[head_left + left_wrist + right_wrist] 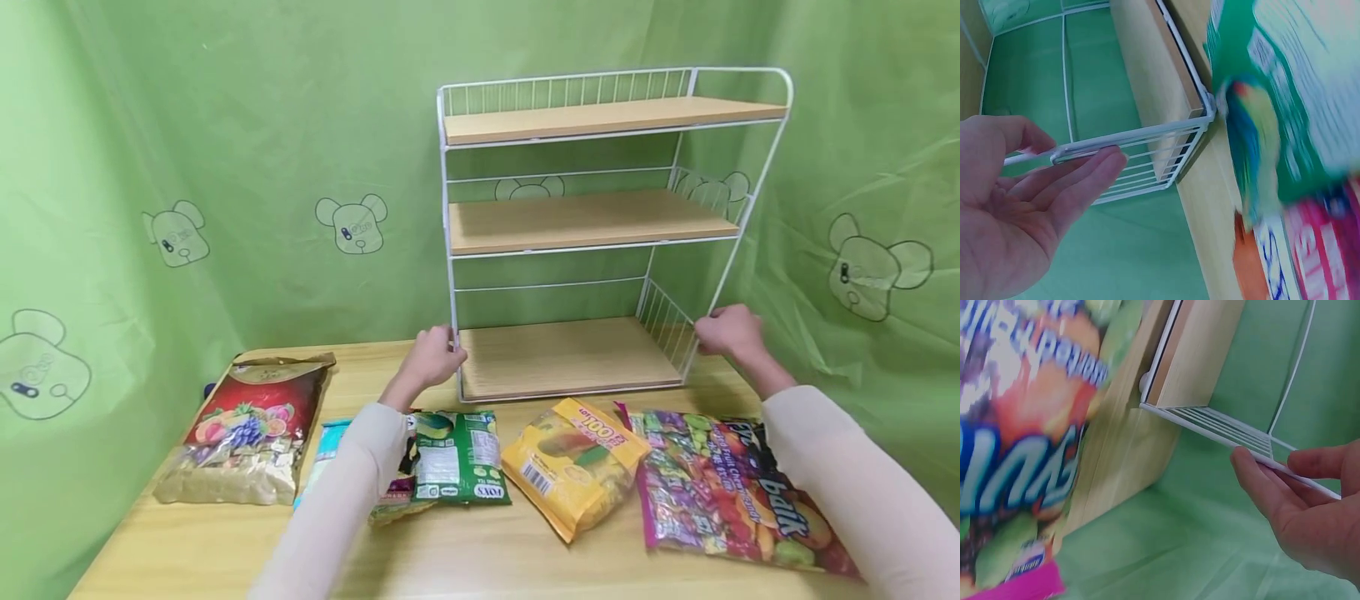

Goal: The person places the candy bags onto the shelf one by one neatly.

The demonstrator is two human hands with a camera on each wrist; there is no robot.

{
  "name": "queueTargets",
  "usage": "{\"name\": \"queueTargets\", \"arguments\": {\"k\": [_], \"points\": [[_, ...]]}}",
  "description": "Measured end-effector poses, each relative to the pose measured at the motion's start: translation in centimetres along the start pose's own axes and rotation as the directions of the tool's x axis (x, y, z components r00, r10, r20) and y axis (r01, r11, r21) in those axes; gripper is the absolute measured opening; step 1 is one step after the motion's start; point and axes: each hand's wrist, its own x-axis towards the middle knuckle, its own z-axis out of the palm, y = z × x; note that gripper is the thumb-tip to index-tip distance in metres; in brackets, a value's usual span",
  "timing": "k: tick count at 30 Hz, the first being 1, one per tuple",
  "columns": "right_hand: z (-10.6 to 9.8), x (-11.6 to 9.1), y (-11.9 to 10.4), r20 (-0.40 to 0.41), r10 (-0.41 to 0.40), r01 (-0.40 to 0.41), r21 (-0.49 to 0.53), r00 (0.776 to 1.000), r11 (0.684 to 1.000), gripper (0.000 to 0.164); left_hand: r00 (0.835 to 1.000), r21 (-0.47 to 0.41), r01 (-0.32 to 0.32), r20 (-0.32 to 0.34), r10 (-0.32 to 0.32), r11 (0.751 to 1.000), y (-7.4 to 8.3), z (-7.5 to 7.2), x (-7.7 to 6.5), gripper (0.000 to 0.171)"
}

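A white wire shelf rack [592, 243] with three wooden boards stands at the back of the table. My left hand [432, 358] grips its left front upright near the bottom board; in the left wrist view the thumb and fingers [1094, 172] lie on either side of the white frame. On the opposite side my right hand [731, 333] pinches the right front upright, and the right wrist view shows the wire [1310, 478] between thumb and fingers. All three boards are bare.
On the table [450, 554] lie a red-gold fruit candy bag [247, 425], a green Fox's bag [457, 458] over other packets, a yellow mango bag [573, 467] and a colourful chewy candy bag [727, 492]. Green curtains [262, 125] hang around the table.
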Motion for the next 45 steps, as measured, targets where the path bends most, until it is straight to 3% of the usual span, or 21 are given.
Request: {"name": "queueTargets", "arguments": {"k": [8, 15, 25, 30, 38, 45], "points": [[3.2, -0.9, -3.4, 0.046, -0.059, 0.058, 0.027, 0.997, 0.998, 0.043, 0.997, -0.101, 0.076, 0.000, -0.076, 0.992, -3.1, -3.2, -1.7, 0.027], [5.6, -1.4, -5.0, 0.007, -0.164, 0.164, -0.005, 0.987, 0.987, 0.031, 0.994, -0.125, 0.106, -0.027, -0.110, 0.986, -5.4, -5.6, -3.0, 0.030], [8.0, -1.9, -7.3, -0.004, -0.226, 0.225, -0.025, 0.974, 0.974, 0.030, 0.983, -0.156, 0.165, -0.054, -0.176, 0.974, -8.2, -7.5, -4.4, 0.034], [8.7, -2.0, -8.1, -0.010, -0.248, 0.248, -0.032, 0.969, 0.968, 0.028, 0.977, -0.164, 0.189, -0.064, -0.201, 0.968, -8.5, -8.1, -4.9, 0.034], [8.8, -1.8, -8.2, 0.003, -0.263, 0.263, -0.001, 0.965, 0.965, 0.029, 0.953, -0.201, 0.219, -0.165, -0.254, 0.955, -8.0, -7.5, -4.9, 0.040], [9.0, -1.5, -7.8, 0.012, -0.263, 0.263, 0.008, 0.965, 0.965, 0.028, 0.947, -0.227, 0.243, -0.154, -0.281, 0.943, -7.8, -7.1, -5.1, 0.043]]}}
